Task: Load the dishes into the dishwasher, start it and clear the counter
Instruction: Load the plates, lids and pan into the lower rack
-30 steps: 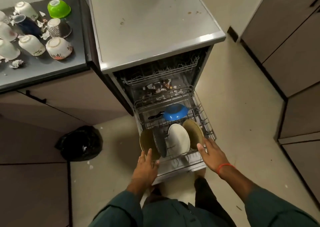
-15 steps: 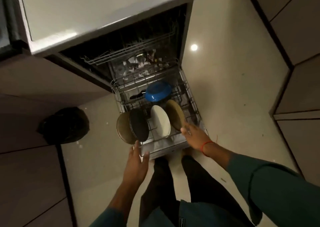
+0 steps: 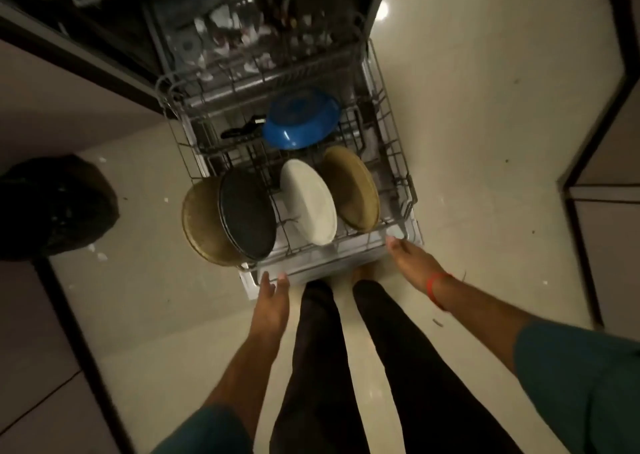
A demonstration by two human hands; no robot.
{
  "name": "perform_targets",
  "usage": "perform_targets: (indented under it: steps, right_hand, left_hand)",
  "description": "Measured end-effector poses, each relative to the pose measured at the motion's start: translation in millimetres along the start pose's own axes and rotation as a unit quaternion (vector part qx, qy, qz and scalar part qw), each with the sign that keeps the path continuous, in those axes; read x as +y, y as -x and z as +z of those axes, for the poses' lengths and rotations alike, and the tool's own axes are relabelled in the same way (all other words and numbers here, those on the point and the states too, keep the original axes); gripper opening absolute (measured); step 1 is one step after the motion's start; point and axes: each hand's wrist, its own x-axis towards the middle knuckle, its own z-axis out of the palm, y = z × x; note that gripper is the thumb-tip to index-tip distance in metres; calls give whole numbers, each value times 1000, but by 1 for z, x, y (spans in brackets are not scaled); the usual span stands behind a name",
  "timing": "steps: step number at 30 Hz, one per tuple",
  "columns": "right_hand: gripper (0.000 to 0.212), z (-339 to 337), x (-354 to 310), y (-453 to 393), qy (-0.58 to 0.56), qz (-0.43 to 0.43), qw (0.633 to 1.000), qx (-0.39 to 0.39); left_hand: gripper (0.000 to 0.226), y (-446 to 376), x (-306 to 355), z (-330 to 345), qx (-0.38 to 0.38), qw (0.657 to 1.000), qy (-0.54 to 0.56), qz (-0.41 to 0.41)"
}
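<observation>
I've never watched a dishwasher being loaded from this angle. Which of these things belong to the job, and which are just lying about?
Part of the job:
lower rack
blue pan
white plate
two tan plates
dark plate
left hand
right hand

Just lying about:
black bag
white scraps on the floor

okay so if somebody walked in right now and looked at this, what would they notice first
Most likely the pulled-out lower rack of the open dishwasher, with four plates standing on edge along its front: a tan plate, a black plate, a white plate and a brown plate. Behind them lies a blue pan. The left hand and right hand reach to the rack's front edge, fingers straight.
</observation>
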Motion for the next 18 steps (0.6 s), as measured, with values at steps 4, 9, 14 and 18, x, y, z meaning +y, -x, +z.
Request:
perform_targets:
  steps: [4,9,14,18]
  right_hand:
    - [65,15,-5,-43,-58,69,996,23]
    - [72,35,-21,-80,-201,134,970,25]
    - [74,48,-23,-99,-337,198,920,32]
    - [76,50,-10,-111,-417,220,880,49]
  left_hand:
    - [67,-41,-19,-14,-10,990,120,-69]
    - [72,-89,-15,-25,-10,971,213,-109]
    - [70,-121,-12,-10,-42,946,270,-176]
    - [72,-135,-10,11,-50,911,332,-238]
